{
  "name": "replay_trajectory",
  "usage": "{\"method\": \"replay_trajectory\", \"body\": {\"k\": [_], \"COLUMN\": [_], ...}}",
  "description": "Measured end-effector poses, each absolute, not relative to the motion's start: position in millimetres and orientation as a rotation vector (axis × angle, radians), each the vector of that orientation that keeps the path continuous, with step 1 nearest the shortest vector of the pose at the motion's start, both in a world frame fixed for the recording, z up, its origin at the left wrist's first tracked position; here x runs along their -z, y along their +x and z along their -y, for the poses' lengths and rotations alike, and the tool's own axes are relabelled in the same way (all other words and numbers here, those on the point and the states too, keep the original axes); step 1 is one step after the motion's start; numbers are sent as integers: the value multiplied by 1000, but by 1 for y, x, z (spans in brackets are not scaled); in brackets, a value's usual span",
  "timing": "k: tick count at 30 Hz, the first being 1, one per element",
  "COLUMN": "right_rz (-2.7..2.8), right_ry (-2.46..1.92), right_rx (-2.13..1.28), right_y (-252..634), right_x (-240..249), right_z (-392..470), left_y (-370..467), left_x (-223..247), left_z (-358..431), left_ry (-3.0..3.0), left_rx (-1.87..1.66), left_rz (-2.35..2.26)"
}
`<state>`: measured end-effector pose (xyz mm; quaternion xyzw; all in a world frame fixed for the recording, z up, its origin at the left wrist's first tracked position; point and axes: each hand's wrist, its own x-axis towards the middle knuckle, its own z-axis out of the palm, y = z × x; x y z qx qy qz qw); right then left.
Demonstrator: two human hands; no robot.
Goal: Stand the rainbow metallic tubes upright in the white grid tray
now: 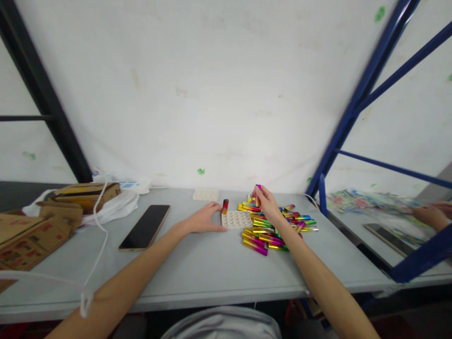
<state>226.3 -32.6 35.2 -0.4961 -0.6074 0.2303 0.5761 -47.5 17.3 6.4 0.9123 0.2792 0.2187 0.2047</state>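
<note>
A small cream tray with rows of round holes lies on the table, and one red-and-gold shiny tube stands upright at its far left corner. My left hand rests at the tray's left edge, thumb and fingers spread apart around that end. Above the far right side of the tray, my right hand pinches a shiny tube with a magenta top, held upright. Under and beside this hand lies a loose pile of metallic tubes in gold, magenta, red, green and blue, partly hidden by my forearm.
Another cream holed tray lies near the wall. A phone sits left of my left hand. Cardboard boxes, white plastic and a white cable occupy the left side. Beyond the blue frame, another person's hands work beside plastic packets.
</note>
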Motion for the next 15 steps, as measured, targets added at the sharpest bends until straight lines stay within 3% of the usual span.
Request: {"method": "replay_trajectory", "body": {"k": [4,10,15], "right_rz": [1421,1538,1615], "right_ry": [-1114,-1371,-1483], "right_rx": [-806,-408,-384], "right_y": [205,184,172], "right_x": [-29,-19,-19], "right_z": [38,41,46], "left_y": [-48,-47,-47], "left_x": [-6,-5,-3], "left_z": [-17,-18,-20], "left_ry": [2552,2554,2553], "left_rx": [-607,-611,-627], "left_rz": [-778,-769,-765]}}
